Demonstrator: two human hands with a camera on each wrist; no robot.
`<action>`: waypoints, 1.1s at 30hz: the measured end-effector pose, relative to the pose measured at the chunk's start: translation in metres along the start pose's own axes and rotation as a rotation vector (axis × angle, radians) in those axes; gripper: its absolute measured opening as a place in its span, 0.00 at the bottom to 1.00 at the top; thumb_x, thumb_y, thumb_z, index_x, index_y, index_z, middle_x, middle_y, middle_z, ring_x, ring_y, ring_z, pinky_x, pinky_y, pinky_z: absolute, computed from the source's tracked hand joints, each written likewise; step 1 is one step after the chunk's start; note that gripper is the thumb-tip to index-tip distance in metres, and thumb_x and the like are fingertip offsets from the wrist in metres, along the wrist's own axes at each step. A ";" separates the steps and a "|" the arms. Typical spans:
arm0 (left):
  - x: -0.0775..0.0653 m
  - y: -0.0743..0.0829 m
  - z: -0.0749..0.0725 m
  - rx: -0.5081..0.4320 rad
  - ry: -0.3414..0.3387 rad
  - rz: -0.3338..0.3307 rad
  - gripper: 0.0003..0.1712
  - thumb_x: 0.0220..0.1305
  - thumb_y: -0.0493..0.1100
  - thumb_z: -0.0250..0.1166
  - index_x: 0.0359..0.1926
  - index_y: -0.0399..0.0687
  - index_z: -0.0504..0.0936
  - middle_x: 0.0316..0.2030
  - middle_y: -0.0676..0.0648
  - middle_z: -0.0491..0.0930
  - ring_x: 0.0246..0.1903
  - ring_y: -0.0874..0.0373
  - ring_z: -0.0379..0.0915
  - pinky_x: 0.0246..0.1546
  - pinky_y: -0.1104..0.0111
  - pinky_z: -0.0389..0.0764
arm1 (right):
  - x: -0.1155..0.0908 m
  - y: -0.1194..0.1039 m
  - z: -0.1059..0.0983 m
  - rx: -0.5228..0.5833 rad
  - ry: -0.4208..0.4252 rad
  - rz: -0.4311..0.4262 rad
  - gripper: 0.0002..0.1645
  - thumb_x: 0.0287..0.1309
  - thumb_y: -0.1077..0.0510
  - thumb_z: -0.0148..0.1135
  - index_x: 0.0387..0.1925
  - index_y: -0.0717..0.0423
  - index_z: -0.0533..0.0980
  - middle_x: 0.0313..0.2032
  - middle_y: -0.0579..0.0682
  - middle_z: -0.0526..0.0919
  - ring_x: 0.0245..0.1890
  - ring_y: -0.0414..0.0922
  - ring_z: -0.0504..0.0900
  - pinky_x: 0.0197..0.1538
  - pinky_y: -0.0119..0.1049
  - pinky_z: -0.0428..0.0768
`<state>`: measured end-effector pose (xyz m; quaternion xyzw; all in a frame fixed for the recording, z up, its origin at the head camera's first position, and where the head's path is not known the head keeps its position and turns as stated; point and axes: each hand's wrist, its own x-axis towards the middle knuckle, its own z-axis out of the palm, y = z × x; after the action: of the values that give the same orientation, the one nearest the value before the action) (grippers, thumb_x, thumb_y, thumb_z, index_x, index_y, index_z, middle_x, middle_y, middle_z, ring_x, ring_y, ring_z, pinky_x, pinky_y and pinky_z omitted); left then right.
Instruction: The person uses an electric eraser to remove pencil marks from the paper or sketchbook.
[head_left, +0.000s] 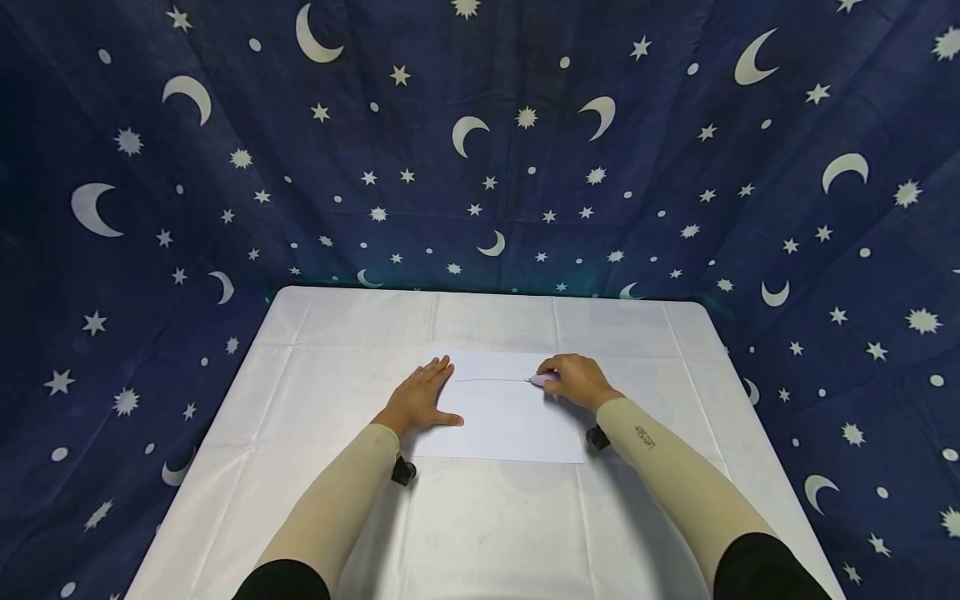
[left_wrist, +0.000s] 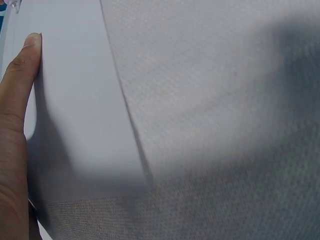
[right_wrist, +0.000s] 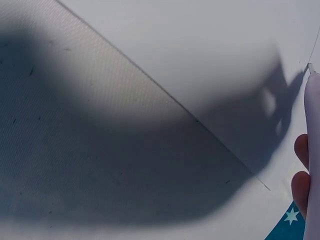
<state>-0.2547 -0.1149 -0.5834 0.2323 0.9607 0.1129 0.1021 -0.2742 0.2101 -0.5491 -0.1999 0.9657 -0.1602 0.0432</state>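
A white sheet of paper (head_left: 502, 425) lies flat on the table, crossed near its far side by a thin, slightly bowed line (head_left: 487, 380). Whether that line is cut or drawn I cannot tell. My left hand (head_left: 422, 400) rests on the sheet's left side, fingers extended and thumb (left_wrist: 31, 50) pointing inward. In my right hand (head_left: 576, 380) I grip a lavender utility knife (right_wrist: 313, 115), its small pale tip touching the paper at the right end of the line. Most of the right hand is out of the right wrist view.
A white cloth with fold creases covers the table (head_left: 315, 483). Behind and beside it hangs a dark blue curtain (head_left: 420, 142) with moons and stars. Small black wrist devices (head_left: 403, 472) sit under both forearms, and the arms cast shadows on the cloth.
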 end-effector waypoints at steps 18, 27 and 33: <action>0.002 -0.006 0.007 -0.001 0.013 0.003 0.66 0.33 0.82 0.53 0.69 0.50 0.49 0.69 0.52 0.41 0.67 0.58 0.34 0.64 0.63 0.40 | -0.004 0.005 -0.004 -0.013 -0.004 0.012 0.14 0.42 0.52 0.68 0.37 0.43 0.81 0.38 0.43 0.81 0.38 0.43 0.77 0.44 0.42 0.74; 0.001 -0.003 0.003 -0.008 0.009 0.006 0.65 0.35 0.80 0.56 0.69 0.49 0.49 0.69 0.51 0.41 0.67 0.56 0.35 0.64 0.61 0.41 | -0.002 0.004 -0.003 -0.007 -0.003 0.001 0.14 0.43 0.52 0.67 0.37 0.42 0.81 0.39 0.43 0.81 0.38 0.42 0.77 0.44 0.41 0.74; 0.000 -0.001 0.002 0.002 0.013 0.003 0.65 0.35 0.79 0.57 0.69 0.49 0.50 0.69 0.50 0.42 0.67 0.56 0.35 0.64 0.62 0.42 | 0.000 0.001 0.000 0.003 0.003 -0.012 0.13 0.44 0.53 0.67 0.37 0.42 0.81 0.38 0.42 0.81 0.36 0.41 0.76 0.42 0.41 0.74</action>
<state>-0.2547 -0.1151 -0.5852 0.2332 0.9610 0.1138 0.0956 -0.2741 0.2110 -0.5493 -0.2055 0.9643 -0.1620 0.0410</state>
